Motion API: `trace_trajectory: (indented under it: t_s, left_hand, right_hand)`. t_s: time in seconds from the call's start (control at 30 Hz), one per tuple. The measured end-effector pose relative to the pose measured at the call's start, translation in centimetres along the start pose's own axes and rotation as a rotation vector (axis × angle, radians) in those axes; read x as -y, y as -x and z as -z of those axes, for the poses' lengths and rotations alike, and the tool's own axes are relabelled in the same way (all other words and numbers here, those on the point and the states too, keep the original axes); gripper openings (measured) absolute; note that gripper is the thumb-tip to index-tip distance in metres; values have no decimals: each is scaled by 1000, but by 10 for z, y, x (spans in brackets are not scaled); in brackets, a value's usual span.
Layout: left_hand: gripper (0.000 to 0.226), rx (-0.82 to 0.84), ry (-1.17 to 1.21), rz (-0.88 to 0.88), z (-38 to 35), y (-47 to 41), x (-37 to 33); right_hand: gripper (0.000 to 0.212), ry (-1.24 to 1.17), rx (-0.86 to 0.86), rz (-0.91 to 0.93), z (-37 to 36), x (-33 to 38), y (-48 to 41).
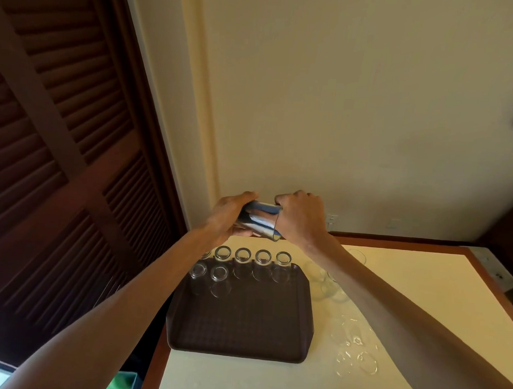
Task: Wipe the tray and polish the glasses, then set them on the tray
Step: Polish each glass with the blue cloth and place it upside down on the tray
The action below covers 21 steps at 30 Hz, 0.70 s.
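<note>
Clear cylindrical glass (258, 222) gripped by left hand (228, 213), right hand (302, 217); dimpled brown tray (244, 333).

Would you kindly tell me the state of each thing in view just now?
Held glass: lifted, tilted, gripped by both hands.
Left hand: grips its narrow end.
Right hand: curled at its wide end.
Tray: flat on the table.
Tray glasses: standing in rows at its far end.
Table glasses: off the tray, to its right.

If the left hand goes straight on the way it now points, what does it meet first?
Probably the right hand: the left hand grips a glass whose open end sits against that hand. Depth is unclear; the wall lies beyond.
</note>
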<state>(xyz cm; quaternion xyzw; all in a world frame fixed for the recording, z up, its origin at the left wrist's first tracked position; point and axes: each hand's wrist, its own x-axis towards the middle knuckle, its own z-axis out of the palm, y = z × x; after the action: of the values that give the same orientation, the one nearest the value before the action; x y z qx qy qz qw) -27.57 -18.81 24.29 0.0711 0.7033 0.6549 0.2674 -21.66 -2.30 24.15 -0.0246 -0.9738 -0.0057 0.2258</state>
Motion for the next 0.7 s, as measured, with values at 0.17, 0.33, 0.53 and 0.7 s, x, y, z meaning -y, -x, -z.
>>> trace_trajectory:
  t_s: [0.17,0.33,0.53,0.7]
  left_hand:
    - [26,-102,-98,-230,0,1,-1]
    - [26,-121,-96,-277,3,0,4]
    - [33,-118,-122,-225,21,-6,16]
    - [33,-98,-57,0,39,-23,41]
  right_hand:
    - [63,-928,305,-403,-34,14,12]
    - [50,-1432,741,-614,-19,22,21]
    - [46,-1382,727,-517,-38,5,39]
    - [25,-1124,611,-410,-68,-13,66]
